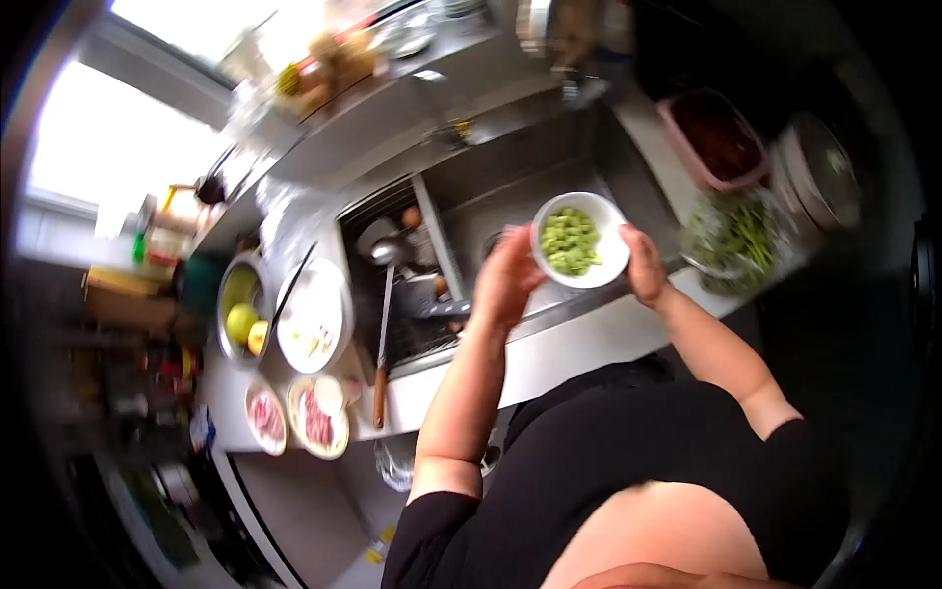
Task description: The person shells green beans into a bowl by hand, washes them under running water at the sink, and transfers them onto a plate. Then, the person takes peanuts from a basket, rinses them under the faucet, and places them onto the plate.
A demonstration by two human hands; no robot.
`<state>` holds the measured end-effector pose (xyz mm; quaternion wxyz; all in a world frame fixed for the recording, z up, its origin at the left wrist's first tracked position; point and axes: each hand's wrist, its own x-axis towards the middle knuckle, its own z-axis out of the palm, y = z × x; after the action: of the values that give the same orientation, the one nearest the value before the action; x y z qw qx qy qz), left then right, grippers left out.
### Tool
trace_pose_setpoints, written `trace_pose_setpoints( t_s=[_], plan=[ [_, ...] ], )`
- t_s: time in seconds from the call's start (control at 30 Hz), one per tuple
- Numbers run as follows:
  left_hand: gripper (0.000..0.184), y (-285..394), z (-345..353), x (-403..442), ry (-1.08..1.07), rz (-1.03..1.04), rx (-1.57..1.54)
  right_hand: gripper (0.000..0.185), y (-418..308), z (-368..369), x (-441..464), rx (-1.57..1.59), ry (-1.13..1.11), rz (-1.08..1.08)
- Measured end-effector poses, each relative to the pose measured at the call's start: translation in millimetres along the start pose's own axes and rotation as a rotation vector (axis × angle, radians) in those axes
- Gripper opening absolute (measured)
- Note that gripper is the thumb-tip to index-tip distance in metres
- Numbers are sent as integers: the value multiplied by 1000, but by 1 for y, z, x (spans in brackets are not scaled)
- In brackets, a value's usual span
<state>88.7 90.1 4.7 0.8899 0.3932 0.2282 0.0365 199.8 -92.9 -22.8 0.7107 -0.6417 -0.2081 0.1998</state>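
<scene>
A white bowl (612,257) with chopped green pieces (569,241) is held up over the front part of the metal sink (510,167). At the bowl's left side is my left hand (507,277), blurred, its fingers around the side of the bowl. My right hand (644,263) grips the rim on the opposite side, fingers closed on it. The bowl is tilted a little towards the camera. Both palms are largely hidden.
A ladle (385,324) with a wooden handle lies across the left basin. Further left are a white basin (339,285), a metal bowl with yellow-green items (242,312) and two plates of meat (316,417). At right stand a pink tub (711,137) and bagged greens (736,240).
</scene>
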Motion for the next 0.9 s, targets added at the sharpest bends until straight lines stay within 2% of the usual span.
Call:
trace_pose_setpoints(
  t_s=[0.07,0.2,0.27,0.3,0.33,0.4,0.43,0.47,0.53,0.6,0.67,0.77,0.9],
  plan=[
    [46,3,2,-22,-59,-15,56,43,-18,10,2,272,-155,315],
    [42,20,-11,-44,70,90,66,49,-26,48,9,322,-260,328],
    [38,32,-26,-62,171,129,28,58,-39,66,10,249,-492,365],
    [38,41,-34,-76,200,163,-3,70,-40,73,14,227,-601,341],
    [37,51,-43,-91,230,197,-34,78,-51,83,14,230,-638,311],
    [34,70,-86,-118,241,321,-80,79,-58,89,23,159,-678,310],
    [34,84,-101,-137,309,404,-89,72,-58,89,27,148,-660,307],
    [34,98,-113,-157,387,509,-113,48,-60,89,28,133,-603,314],
    [32,125,-140,-195,558,743,-156,23,-43,79,36,-38,-509,300],
    [31,144,-187,-231,683,948,-142,13,-37,72,38,-54,-446,383],
    [30,158,-223,-266,912,1026,-137,16,-31,65,37,-77,-404,400],
    [36,165,-279,-306,1088,1081,-234,23,-24,62,39,-84,-272,426],
    [42,151,-314,-330,1264,1068,-419,26,-24,65,40,-164,-273,375]
  ],
)
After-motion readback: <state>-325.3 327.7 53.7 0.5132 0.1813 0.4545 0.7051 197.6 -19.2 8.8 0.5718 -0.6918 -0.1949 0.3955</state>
